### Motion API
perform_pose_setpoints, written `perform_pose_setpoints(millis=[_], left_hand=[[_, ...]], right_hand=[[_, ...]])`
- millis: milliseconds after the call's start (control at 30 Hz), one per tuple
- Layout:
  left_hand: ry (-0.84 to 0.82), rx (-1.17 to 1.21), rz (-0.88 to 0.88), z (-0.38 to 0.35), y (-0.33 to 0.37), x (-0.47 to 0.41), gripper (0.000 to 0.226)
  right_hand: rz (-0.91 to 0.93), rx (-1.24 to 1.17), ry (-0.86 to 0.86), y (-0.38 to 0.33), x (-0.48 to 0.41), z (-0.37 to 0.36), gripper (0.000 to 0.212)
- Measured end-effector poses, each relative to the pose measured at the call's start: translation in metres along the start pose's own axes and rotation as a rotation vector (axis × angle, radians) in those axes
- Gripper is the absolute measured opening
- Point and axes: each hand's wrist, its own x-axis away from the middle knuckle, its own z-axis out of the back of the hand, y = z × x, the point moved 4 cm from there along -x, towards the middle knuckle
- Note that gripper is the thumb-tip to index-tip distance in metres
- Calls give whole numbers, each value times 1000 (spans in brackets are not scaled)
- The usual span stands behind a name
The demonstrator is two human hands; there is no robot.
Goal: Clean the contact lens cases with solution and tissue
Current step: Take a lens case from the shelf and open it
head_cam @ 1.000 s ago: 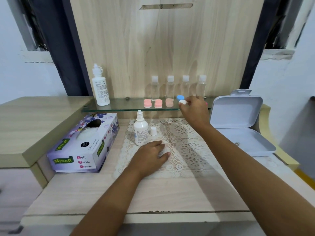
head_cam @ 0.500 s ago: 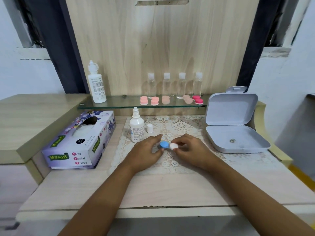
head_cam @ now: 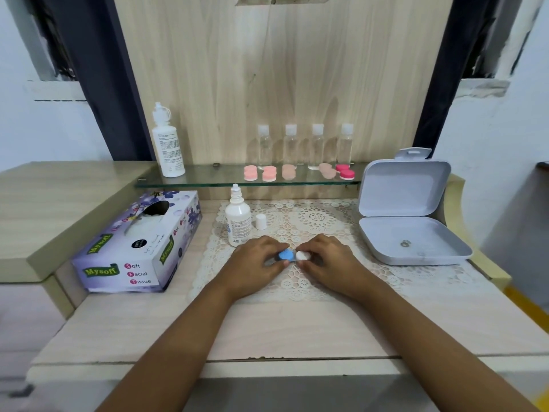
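Currently left hand pinches the blue cap, right hand pinches the white cap, probably unscrewing. A slipped grip could topple the uncapped solution bottle nearby.

Left hand, right hand — pinching case

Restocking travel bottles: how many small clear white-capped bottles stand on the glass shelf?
4 clear bottles in a row at the back of the glass shelf: leftmost, second, third, rightmost. None look hidden.
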Motion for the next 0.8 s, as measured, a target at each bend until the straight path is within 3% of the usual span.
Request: perform_pose_setpoints(millis=[633,800], left_hand=[[91,67,72,3,3,-1,24],[18,90,55,0,3,3,49]], right_hand=[[99,-77,59,-5,1,-7,21],[106,-79,67,-4,0,-6,24]])
